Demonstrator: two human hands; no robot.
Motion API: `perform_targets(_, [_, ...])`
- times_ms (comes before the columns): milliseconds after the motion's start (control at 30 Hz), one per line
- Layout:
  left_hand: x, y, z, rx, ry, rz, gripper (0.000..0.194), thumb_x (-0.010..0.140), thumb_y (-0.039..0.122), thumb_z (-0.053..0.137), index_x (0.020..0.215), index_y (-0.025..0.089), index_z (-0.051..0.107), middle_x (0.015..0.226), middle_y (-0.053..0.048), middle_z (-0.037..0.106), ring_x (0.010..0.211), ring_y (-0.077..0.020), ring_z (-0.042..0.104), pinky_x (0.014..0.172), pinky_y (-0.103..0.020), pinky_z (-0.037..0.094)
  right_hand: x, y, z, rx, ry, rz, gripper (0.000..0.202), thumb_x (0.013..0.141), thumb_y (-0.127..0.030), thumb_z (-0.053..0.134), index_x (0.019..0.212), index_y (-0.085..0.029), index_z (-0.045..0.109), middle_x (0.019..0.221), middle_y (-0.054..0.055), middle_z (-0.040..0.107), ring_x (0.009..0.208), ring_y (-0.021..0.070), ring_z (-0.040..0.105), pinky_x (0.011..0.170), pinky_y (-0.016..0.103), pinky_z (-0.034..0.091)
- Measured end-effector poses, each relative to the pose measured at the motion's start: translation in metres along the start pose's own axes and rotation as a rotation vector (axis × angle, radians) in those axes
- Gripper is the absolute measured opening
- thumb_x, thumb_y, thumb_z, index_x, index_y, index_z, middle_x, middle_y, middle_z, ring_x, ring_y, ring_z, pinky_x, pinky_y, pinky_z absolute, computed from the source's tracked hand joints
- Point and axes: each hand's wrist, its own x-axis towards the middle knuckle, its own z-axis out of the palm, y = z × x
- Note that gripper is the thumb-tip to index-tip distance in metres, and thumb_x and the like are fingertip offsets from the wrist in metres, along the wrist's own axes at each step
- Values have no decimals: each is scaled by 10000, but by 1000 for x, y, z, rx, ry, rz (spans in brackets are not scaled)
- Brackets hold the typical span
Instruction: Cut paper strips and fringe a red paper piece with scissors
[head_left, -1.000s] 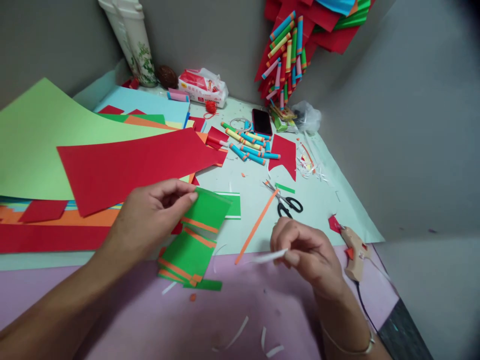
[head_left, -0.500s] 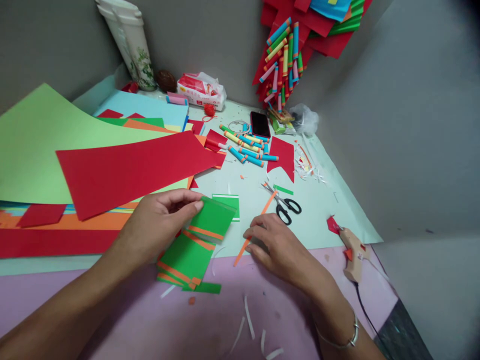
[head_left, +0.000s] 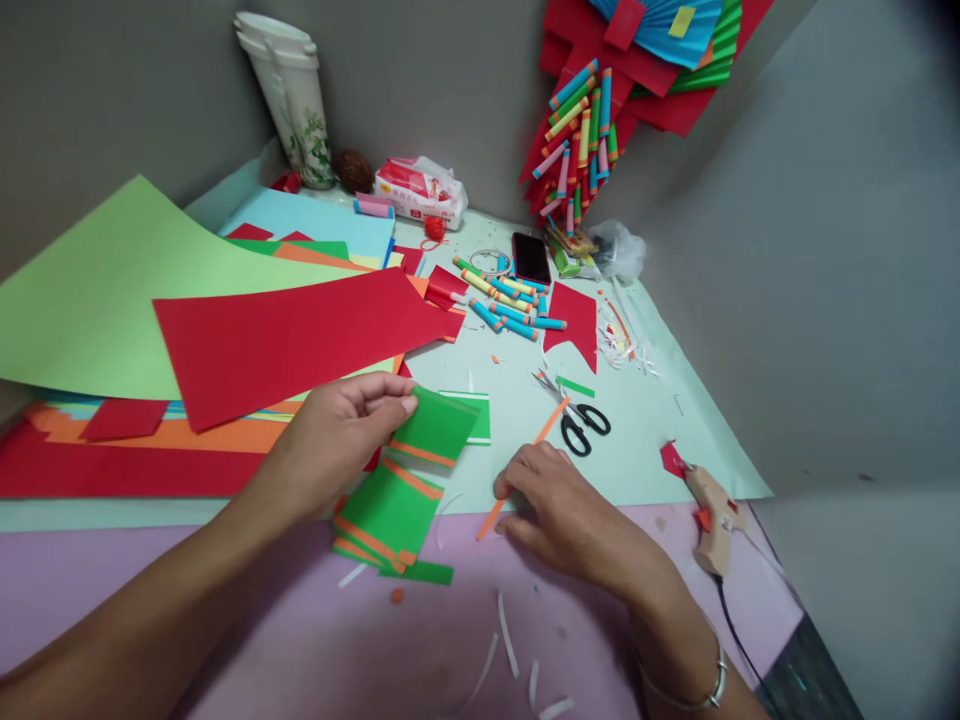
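Observation:
My left hand (head_left: 356, 425) pinches a green paper piece (head_left: 439, 425) by its upper left corner; an orange strip edges its lower side. Below it lie overlapping green pieces with orange edging (head_left: 386, 510), on the purple tabletop. Under my right hand (head_left: 559, 505) a loose orange paper strip (head_left: 491, 520) lies slanted. The fingers touch this strip, with thumb and forefinger apart. Just beyond the right hand rest black-handled scissors (head_left: 577, 425), next to a thin green strip (head_left: 576, 387). Another green piece (head_left: 480, 420) with white edges is partly hidden behind the held one.
Large red (head_left: 300, 340) and light green sheets (head_left: 112, 280) are stacked at left. Small paper rolls (head_left: 514, 300), a phone (head_left: 531, 258) and a tissue pack (head_left: 421, 190) sit farther back. A glue gun (head_left: 712, 520) with a cord lies at right. Paper scraps (head_left: 506, 635) are in front.
The whole view has shifted slightly, so things appear a little farther right. My right thumb and forefinger are spread a bit wider at the orange strip; the left hand keeps its green piece.

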Motion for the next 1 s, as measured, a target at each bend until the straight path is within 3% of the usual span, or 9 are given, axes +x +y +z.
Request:
perform_targets(233, [3, -6, -1, -135, -70, -52, 390, 682, 417, 786, 984, 182, 712, 756, -35, 752, 652, -184, 680, 599, -281, 527, 2, -1, 6, -7, 24, -82, 108, 917, -149, 597, 965, -208, 674, 931, 51, 604, 901, 208, 513, 857, 373, 421])
perform_targets(500, [3, -7, -1, -76, -35, -31, 362, 657, 428, 789, 933, 198, 747, 729, -23, 754, 644, -202, 690, 584, -286, 529, 4, 0, 5, 82, 110, -139, 128, 933, -155, 585, 968, -210, 695, 958, 54, 654, 913, 200, 557, 866, 357, 430])
perform_targets(667, [2, -7, -2, 49, -27, 49, 360, 712, 458, 741, 976, 212, 750, 839, -41, 788, 761, -240, 718, 649, -309, 547, 5, 0, 6, 157, 258, -138, 150, 951, -143, 526, 969, -185, 669, 860, 47, 692, 820, 190, 585, 796, 342, 448])
perform_targets(833, [-7, -4, 1, 158, -76, 144, 282, 776, 446, 683, 955, 237, 750, 864, -15, 797, 826, -234, 724, 695, -291, 532, 7, -12, 6, 323, 407, -26, 159, 917, -183, 591, 1039, -220, 685, 876, 27, 725, 778, 170, 627, 755, 304, 471])
perform_targets(1000, [-20, 1, 10, 271, -111, 228, 251, 810, 424, 637, 935, 245, 761, 902, -9, 799, 845, -238, 723, 740, -303, 530, 11, -32, 6, 591, 436, 179, 69, 865, -219, 641, 865, -211, 710, 797, 2, 731, 749, 151, 657, 703, 249, 506])
